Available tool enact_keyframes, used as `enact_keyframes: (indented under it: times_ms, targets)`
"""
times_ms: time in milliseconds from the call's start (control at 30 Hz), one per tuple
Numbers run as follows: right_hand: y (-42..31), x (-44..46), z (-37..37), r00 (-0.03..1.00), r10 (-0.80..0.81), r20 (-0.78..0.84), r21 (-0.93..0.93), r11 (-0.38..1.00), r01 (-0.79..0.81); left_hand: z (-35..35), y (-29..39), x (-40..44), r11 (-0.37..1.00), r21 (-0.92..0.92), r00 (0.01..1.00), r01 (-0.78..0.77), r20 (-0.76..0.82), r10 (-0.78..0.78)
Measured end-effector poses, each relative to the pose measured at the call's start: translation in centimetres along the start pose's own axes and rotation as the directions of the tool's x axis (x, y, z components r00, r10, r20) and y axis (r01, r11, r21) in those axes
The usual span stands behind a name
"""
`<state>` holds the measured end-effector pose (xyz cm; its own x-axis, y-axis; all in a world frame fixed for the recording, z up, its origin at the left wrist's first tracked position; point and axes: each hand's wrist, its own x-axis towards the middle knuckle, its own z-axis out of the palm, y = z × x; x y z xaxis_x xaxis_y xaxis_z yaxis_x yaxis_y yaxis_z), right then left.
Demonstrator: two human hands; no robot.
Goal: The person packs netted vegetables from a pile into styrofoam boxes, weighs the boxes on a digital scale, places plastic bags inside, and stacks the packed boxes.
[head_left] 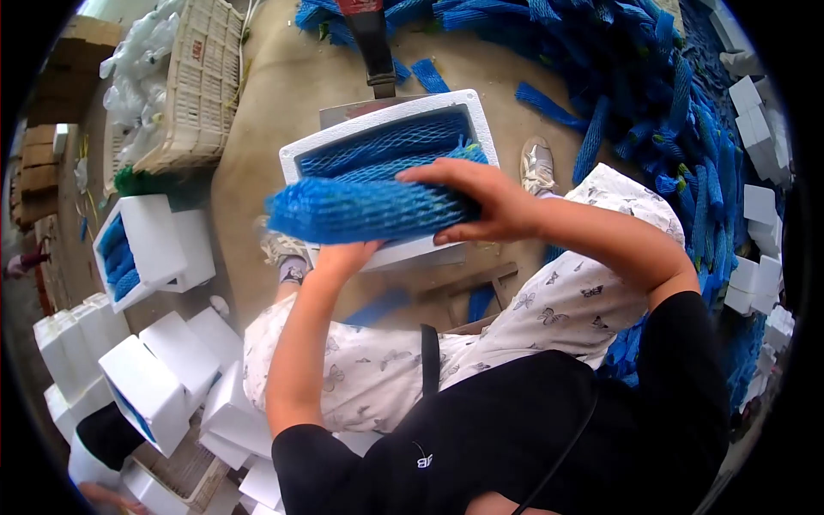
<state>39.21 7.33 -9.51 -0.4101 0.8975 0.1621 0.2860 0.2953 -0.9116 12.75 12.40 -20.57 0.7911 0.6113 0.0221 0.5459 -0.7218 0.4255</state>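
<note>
1. On my feed, the right hand point(489, 202) curves thumb and fingers around one end of a blue netted bundle point(369, 211).
2. The left hand point(346, 257) supports it from below; I can't tell its finger pose.
3. The bundle sits above the near side of a white foam box point(482, 129) holding blue netting point(386, 144).

Tan, worn-looking floor point(270, 94), with stacked brown boxes point(39, 159) at far left.

Floor point(256, 120) left of foam box point(482, 129): passable | black post point(373, 47) (far side): blocks
</note>
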Motion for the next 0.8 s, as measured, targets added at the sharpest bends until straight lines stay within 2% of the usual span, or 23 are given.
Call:
enact_keyframes:
  times_ms: [33, 67, 100, 133, 167, 200, 233, 267, 300, 367, 400, 467, 533, 567, 600, 667, 733, 767, 800]
  targets:
    - [0.8, 0.2, 1.9, 0.991, -0.133, -0.013, -0.034, 0.991, 0.132, -1.6, 0.3, 0.6, 0.967, -0.122, 0.958, 0.223, 0.209, -0.195]
    - [1.2, 0.2, 3.4, 0.984, -0.176, 0.019, -0.097, 0.979, 0.177, -3.0, 0.4, 1.2, 0.871, -0.194, 0.839, 0.452, 0.425, -0.341]
    - [2.1, 0.4, 4.6, 0.984, -0.167, 0.058, -0.133, 0.976, 0.173, -1.3, -1.3, 0.5, 0.983, -0.106, 0.968, 0.148, 0.221, -0.122]
    - [3.1, 0.3, 5.5, 0.983, -0.152, 0.099, -0.172, 0.971, 0.168, -1.1, -1.6, 0.5, 0.993, -0.091, 0.99, 0.073, 0.129, -0.061]
    - [4.4, -0.3, 5.7, 0.981, 0.023, 0.19, -0.342, 0.939, 0.044, -0.5, -2.6, 0.3, 0.98, -0.178, 0.986, 0.087, 0.154, -0.06]
    - [6.2, -1.6, 5.6, 0.968, 0.194, 0.158, -0.486, 0.869, -0.095, 0.1, -3.5, 0.5, 0.959, -0.263, 0.982, 0.107, 0.181, -0.06]
    - [6.6, -2.8, 5.8, 0.965, 0.209, 0.159, -0.512, 0.853, -0.101, 0.0, -3.7, 1.4, 0.38, -0.71, 0.801, 0.593, 0.473, -0.367]
    - [6.6, -3.2, 5.7, 0.963, 0.216, 0.161, -0.539, 0.837, -0.098, -1.1, -4.2, 1.3, 0.733, -0.604, 0.924, 0.313, 0.373, -0.087]
    - [6.5, -3.2, 5.8, 0.964, 0.205, 0.171, -0.534, 0.841, -0.084, -1.8, -4.4, 1.8, 0.76, -0.57, 0.911, 0.312, 0.408, -0.068]
    - [5.9, -3.3, 6.1, 0.956, 0.262, 0.13, -0.528, 0.834, -0.157, -3.6, -4.6, 2.6, 0.798, -0.513, 0.874, 0.316, 0.485, -0.034]
    - [5.9, -3.1, 6.0, 0.959, 0.255, 0.123, -0.532, 0.833, -0.153, -3.8, -4.6, 3.0, 0.665, -0.577, 0.841, 0.474, 0.521, -0.147]
    - [5.7, -3.7, 5.9, 0.98, 0.117, 0.163, -0.678, 0.735, 0.025, -3.8, -4.8, 4.2, 0.779, -0.488, 0.849, 0.393, 0.517, -0.105]
    - [6.8, -2.7, 6.7, 0.972, 0.201, 0.121, -0.713, 0.699, -0.056, -3.9, -4.2, 5.4, 0.935, -0.236, 0.875, 0.266, 0.465, -0.132]
    - [6.9, -2.2, 7.6, 0.962, 0.233, 0.143, -0.71, 0.702, -0.065, -3.9, -3.5, 5.4, 0.975, -0.102, 0.919, 0.196, 0.365, -0.146]
    - [7.0, -1.8, 8.4, 0.951, 0.264, 0.162, -0.704, 0.706, -0.076, -3.8, -2.6, 5.1, 0.972, -0.069, 0.944, 0.224, 0.264, -0.198]
    - [8.0, -2.3, 8.0, 0.941, 0.28, 0.188, -0.705, 0.705, -0.069, -3.7, -0.6, 3.9, 0.886, -0.315, 0.938, 0.34, 0.04, -0.345]
    - [7.6, -2.2, 6.2, 0.909, 0.336, 0.248, -0.551, 0.82, -0.153, -5.8, 1.7, 2.2, 0.919, -0.297, 0.92, 0.261, -0.211, -0.329]
    - [5.6, -1.8, 4.6, 0.882, 0.376, 0.285, -0.546, 0.82, -0.173, -7.5, 2.8, 1.2, 0.937, -0.257, 0.896, 0.239, -0.314, -0.315]
    - [3.5, -2.0, 3.3, 0.928, 0.242, 0.284, -0.502, 0.862, -0.071, -9.1, 3.9, 0.0, 0.94, -0.24, 0.871, 0.241, -0.373, -0.319]
